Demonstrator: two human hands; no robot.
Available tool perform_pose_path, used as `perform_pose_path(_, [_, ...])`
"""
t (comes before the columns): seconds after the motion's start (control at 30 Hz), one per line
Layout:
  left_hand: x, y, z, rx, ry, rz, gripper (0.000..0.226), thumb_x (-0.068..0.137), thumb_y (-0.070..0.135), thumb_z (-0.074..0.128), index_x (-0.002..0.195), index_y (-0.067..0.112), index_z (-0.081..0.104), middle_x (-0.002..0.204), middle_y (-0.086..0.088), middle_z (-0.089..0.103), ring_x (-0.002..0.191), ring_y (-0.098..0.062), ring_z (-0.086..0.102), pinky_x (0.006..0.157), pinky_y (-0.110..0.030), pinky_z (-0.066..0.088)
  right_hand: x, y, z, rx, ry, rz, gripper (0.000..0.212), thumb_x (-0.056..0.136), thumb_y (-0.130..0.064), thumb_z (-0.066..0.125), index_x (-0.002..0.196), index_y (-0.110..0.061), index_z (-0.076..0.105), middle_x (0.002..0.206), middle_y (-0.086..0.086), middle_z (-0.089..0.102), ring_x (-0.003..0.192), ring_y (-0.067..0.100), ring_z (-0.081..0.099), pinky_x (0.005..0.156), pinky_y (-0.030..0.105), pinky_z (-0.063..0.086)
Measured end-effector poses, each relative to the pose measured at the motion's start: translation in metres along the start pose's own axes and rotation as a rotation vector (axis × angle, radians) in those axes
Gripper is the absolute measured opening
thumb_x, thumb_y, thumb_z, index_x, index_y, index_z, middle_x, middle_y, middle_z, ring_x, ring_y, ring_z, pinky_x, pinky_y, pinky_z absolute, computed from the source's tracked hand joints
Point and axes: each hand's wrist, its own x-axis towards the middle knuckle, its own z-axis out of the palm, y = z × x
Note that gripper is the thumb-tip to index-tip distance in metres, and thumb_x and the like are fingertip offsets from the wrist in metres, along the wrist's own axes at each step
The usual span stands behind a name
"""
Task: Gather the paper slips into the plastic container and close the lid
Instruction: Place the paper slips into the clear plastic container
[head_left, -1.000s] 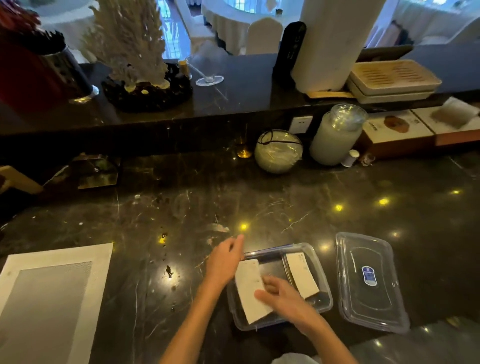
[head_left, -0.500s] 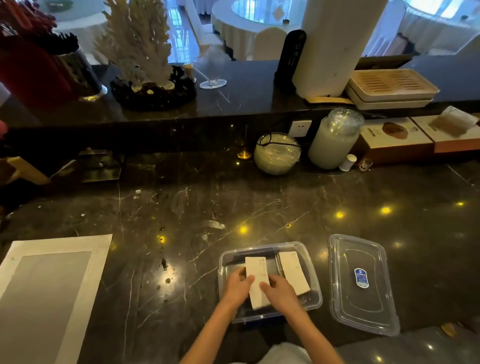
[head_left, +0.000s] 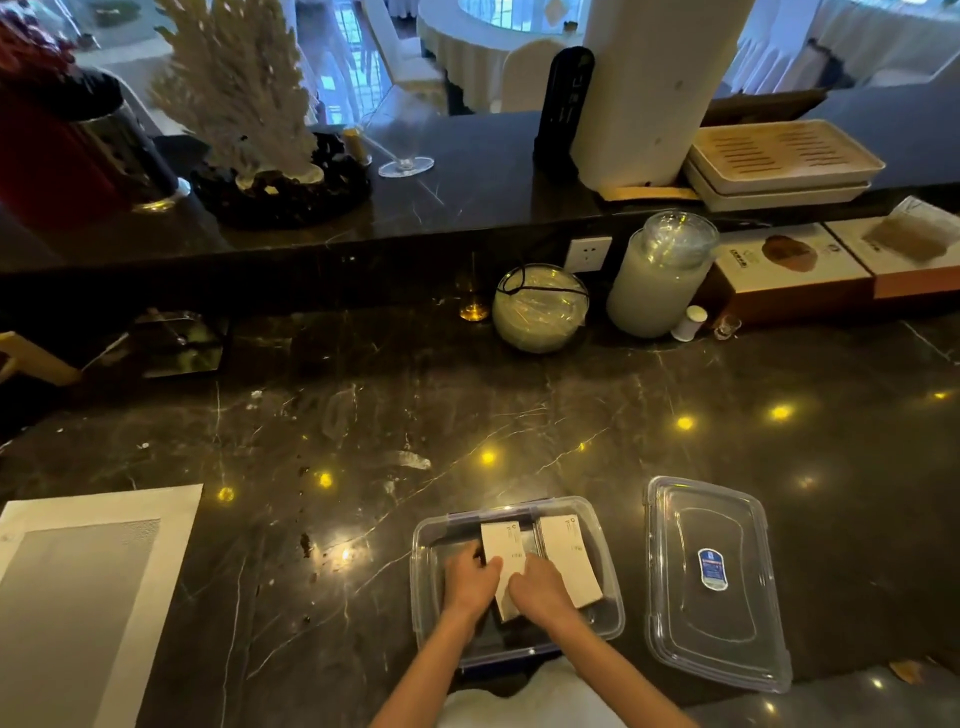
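Observation:
A clear plastic container (head_left: 431, 551) sits on the dark marble counter near the front edge. Inside it, on the right, lies one stack of white paper slips (head_left: 569, 558). A second stack of paper slips (head_left: 503, 545) stands in the container's left half, held from both sides. My left hand (head_left: 470, 582) grips its left edge and my right hand (head_left: 537, 587) grips its right edge; both hands are inside the container. The clear lid (head_left: 717, 582) with a blue sticker lies flat on the counter just right of the container.
A white-bordered grey placemat (head_left: 78, 587) lies at the front left. At the back of the counter stand a round glass bowl (head_left: 540, 309), a tall jar (head_left: 657, 275) and boxes (head_left: 789, 270). A raised ledge behind holds a white coral ornament (head_left: 234, 88) and trays (head_left: 779, 161).
Both hands have drawn together around the left stack of slips inside the container, and the stack has moved from tilted over the rim to lower within it.

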Motion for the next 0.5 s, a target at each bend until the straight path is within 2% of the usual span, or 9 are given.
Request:
perform_pose_path(0.13, [0.003,0.000,0.003,0.071,0.043,0.000,0.033,0.093,0.007,0.059,0.126,0.011,0.062,0.125,-0.010,0.067,0.120,-0.025,0.061,0.103,-0.045,0.052,0.001,0.000,0.008,-0.026,0.012,-0.045,0.028,0.095,-0.018,0.055,0.123,-0.014,0.061,0.122,0.008,0.066,0.115,0.023,0.061,0.101,0.038,0.051])
perform_pose_path(0.27, [-0.001,0.000,0.005,0.090,0.044,0.024,0.036,0.092,0.006,0.060,0.127,0.011,0.061,0.126,-0.010,0.066,0.118,-0.024,0.062,0.102,-0.042,0.052,0.000,0.001,0.014,-0.009,0.037,-0.053,0.036,0.095,-0.022,0.057,0.130,-0.015,0.054,0.124,0.007,0.064,0.117,0.022,0.060,0.103,0.037,0.050])
perform_pose_path(0.4, [-0.005,-0.001,0.006,0.014,0.002,-0.001,0.030,0.097,0.011,0.052,0.125,0.014,0.060,0.123,-0.007,0.067,0.113,-0.022,0.063,0.099,-0.042,0.053,-0.002,0.002,0.015,0.031,0.067,-0.068,0.039,0.097,-0.022,0.054,0.135,-0.016,0.047,0.125,0.005,0.063,0.118,0.021,0.059,0.099,0.031,0.048])
perform_pose_path(0.5, [-0.009,0.001,0.006,-0.062,-0.037,-0.056,0.025,0.098,0.012,0.045,0.115,0.017,0.062,0.117,-0.007,0.068,0.107,-0.021,0.064,0.097,-0.041,0.054,-0.002,0.003,0.014,0.023,0.059,-0.056,0.045,0.094,-0.016,0.056,0.137,-0.014,0.045,0.127,0.006,0.063,0.119,0.023,0.059,0.096,0.030,0.046])
